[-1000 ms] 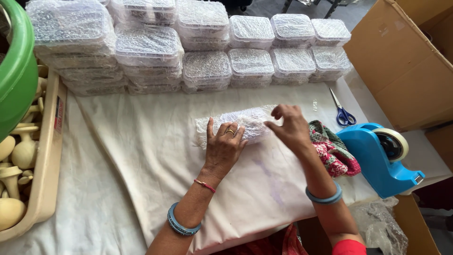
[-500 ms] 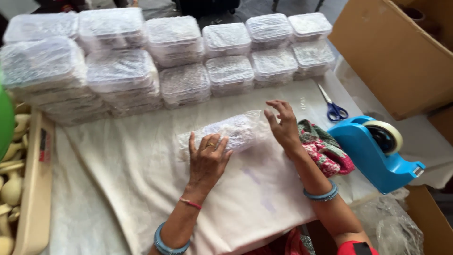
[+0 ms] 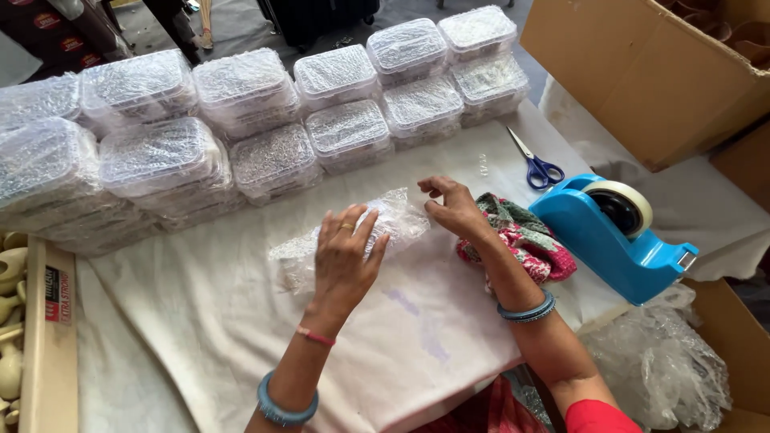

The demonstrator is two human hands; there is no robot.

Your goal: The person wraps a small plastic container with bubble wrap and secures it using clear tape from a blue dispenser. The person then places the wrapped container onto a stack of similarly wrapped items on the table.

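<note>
- My left hand (image 3: 345,256) has slid along the bubble-wrapped bundle (image 3: 353,240), fingers now flat on it.
- My right hand (image 3: 453,204) pinches the wrap's end beside the tape dispenser (image 3: 609,240); a slipped pinch might unroll it.

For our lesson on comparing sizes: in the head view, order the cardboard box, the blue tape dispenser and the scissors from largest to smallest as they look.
1. Cardboard box, largest, though partly cut off by the frame.
2. Blue tape dispenser.
3. Scissors, clearly smallest.
</note>
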